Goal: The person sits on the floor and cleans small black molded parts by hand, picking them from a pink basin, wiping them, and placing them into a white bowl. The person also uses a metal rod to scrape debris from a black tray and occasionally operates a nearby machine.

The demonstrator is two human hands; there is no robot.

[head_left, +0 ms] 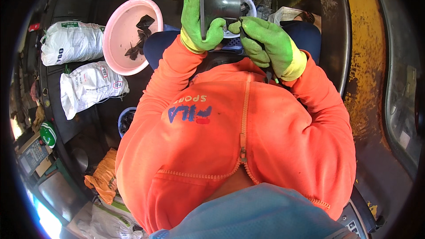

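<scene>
My left hand [195, 20], in a green glove with a yellow cuff, grips a black funnel-shaped part [223, 5] by its wide square flange. The part lies sideways, with its narrow end toward my right hand [268, 44]. That hand, gloved alike, is closed around a slim dark tool [241, 27] whose kind I cannot make out. Most of the tool is hidden by the fingers. Its upper end is close to the narrow end of the part; whether they touch, I cannot tell. Beneath the part is a white basin with a blue rim [252, 5].
To the left stands a pink basin [111, 40] with several black scraps [144, 28] in it. Two white sacks [73, 44] lie beyond it. A blue-rimmed container [121, 126] and an orange bag [104, 177] are nearer. Along the right runs a worn yellow metal panel [365, 40].
</scene>
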